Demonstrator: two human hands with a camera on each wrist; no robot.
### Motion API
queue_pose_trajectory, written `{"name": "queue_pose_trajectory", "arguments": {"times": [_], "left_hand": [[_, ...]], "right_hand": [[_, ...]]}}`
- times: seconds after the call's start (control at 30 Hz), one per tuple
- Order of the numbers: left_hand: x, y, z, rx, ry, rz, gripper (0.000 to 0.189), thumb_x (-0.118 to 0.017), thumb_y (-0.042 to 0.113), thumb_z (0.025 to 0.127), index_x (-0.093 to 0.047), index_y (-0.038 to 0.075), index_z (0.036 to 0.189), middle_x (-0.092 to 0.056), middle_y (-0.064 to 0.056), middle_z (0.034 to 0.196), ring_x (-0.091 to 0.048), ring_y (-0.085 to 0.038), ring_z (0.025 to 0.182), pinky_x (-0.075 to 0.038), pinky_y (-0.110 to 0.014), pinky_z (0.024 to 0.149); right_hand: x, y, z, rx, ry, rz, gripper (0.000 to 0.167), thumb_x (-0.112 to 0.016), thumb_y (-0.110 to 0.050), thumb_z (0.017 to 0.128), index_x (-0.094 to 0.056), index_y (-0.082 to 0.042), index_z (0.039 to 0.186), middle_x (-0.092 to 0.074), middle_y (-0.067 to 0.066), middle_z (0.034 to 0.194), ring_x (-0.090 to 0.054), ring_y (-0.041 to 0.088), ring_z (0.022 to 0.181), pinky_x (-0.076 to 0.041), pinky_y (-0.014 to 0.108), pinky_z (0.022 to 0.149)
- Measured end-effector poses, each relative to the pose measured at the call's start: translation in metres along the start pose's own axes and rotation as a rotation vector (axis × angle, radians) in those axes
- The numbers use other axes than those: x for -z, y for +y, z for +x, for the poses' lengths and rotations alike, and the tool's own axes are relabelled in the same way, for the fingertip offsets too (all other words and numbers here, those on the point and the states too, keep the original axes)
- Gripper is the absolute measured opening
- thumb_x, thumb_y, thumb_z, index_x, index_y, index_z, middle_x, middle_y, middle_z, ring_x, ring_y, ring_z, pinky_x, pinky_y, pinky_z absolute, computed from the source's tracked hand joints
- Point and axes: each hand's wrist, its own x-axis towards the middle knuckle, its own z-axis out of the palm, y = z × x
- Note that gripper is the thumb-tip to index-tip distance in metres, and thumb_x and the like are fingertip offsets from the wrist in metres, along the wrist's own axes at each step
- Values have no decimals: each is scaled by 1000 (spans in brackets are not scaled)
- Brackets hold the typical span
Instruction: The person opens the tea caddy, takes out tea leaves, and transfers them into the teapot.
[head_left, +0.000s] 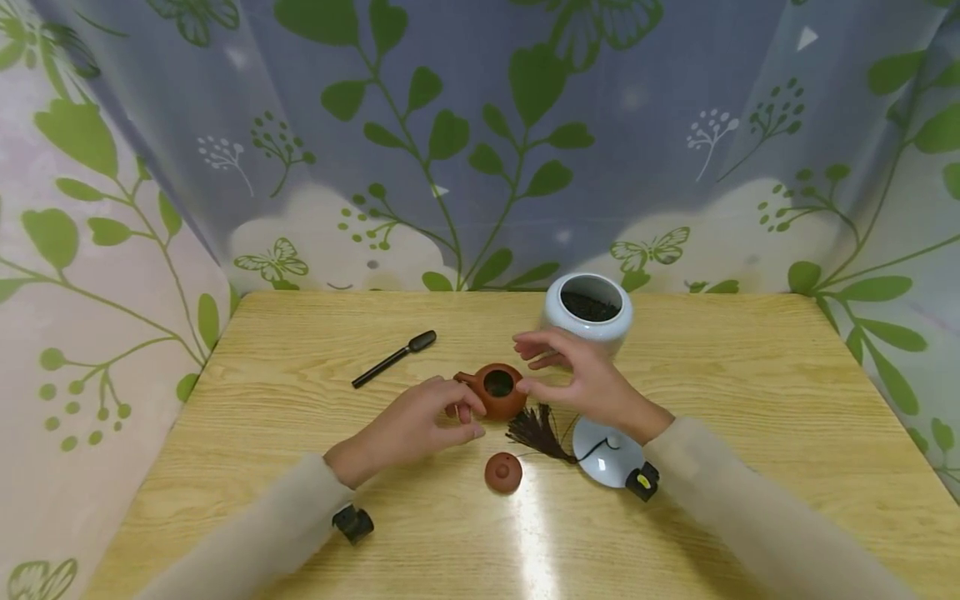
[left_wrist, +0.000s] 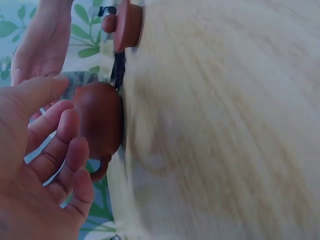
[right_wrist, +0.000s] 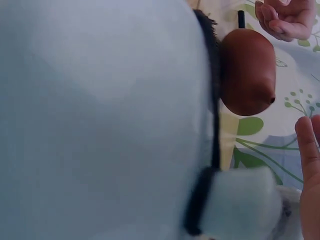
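A small reddish-brown teapot [head_left: 501,410] stands uncovered on the table, its opening dark inside. Loosely bent fingers of my left hand [head_left: 416,425] are at its left side, holding nothing; whether they touch it is unclear. On the other side my right hand [head_left: 592,382] has its fingers spread, with the thumb close to the pot's rim and nothing in its grasp. The matching teapot lid [head_left: 503,472] lies in front of the pot, knob up. In the right wrist view the teapot [right_wrist: 248,70] shows its spout.
A pale, open jar [head_left: 557,322] with dark loose contents stands behind my right hand. Its apparent lid [head_left: 596,465], with a cord and brown tassel [head_left: 542,433], lies below my right wrist. A dark scoop [head_left: 393,359] lies at back left. Patterned curtains [head_left: 480,150] surround the table.
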Motion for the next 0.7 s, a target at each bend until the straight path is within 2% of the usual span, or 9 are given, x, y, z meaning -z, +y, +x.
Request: {"name": "queue_pose_trajectory", "arguments": {"times": [0.07,0.23,0.43,0.7], "left_hand": [[-3,1,1,-15,-16,-3,25,-80,34,103,-77,15,120,-70,10,101,-60,-10,95,-51,-29,85],[-10,3,3,-50,-41,-16,27,-81,32,102,-77,14,122,-70,7,105,-63,-10,98,-54,-31,89],[-20,4,7,-90,-68,-22,24,-81,31,102,-77,16,120,-71,7,105,-63,-11,101,-54,-31,93],[-29,8,6,-83,-157,-39,26,-79,41,102,-77,22,120,-69,10,103,-60,-9,96,-50,-26,86]], "right_hand": [[-2,1,-1,2,-9,-18,53,-86,-7,95,-65,-4,144,-70,17,136,-70,39,122,-60,37,104],[-6,4,-3,-14,-26,-106,48,-86,-15,96,-69,-4,140,-74,14,128,-76,26,114,-62,38,101],[-10,7,-6,-14,-42,-157,43,-85,-18,98,-71,-4,136,-75,8,124,-76,23,108,-63,38,96],[-10,14,-10,-53,-43,-219,39,-86,-19,97,-73,-6,131,-76,6,123,-76,20,105,-63,38,94]]}}
